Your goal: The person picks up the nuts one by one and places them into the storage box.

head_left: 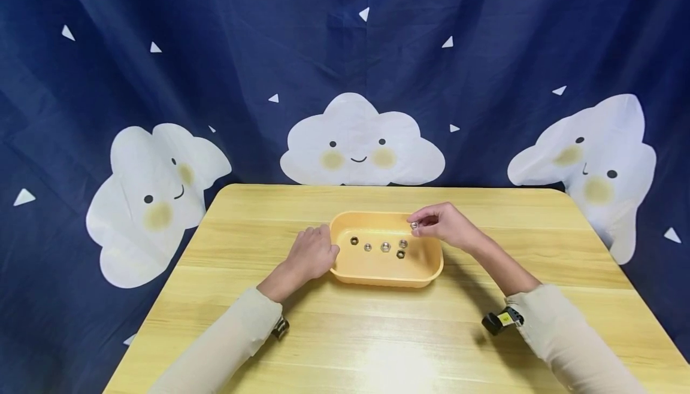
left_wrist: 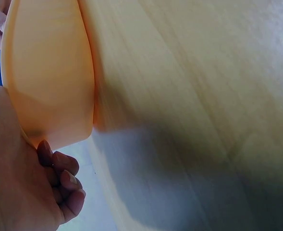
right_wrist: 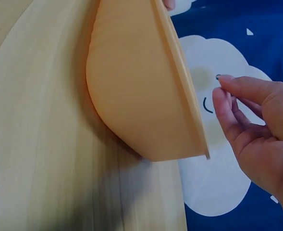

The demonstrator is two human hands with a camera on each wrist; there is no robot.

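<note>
A yellow-orange plastic tray (head_left: pixel 383 281) with rounded corners sits on the table. Its left end is gripped by my left hand (head_left: pixel 312 253), thumb at the rim; the left wrist view shows the fingers (left_wrist: pixel 64 163) curled at the outside of that end. Above the tray's back right corner, my right hand (head_left: pixel 447 226) pinches a small silver hex nut (head_left: pixel 414 225) between thumb and fingertips. On the tray floor lie two dark nuts, one at left (head_left: pixel 354 241) and one at right (head_left: pixel 401 254), and three silver nuts (head_left: pixel 386 247) between and beside them.
The light wooden table (head_left: pixel 345 334) stretches around the tray, its back edge against a dark blue curtain (head_left: pixel 345 35) printed with white clouds. Each wrist wears a band; a black camera (head_left: pixel 493 323) hangs below the right one.
</note>
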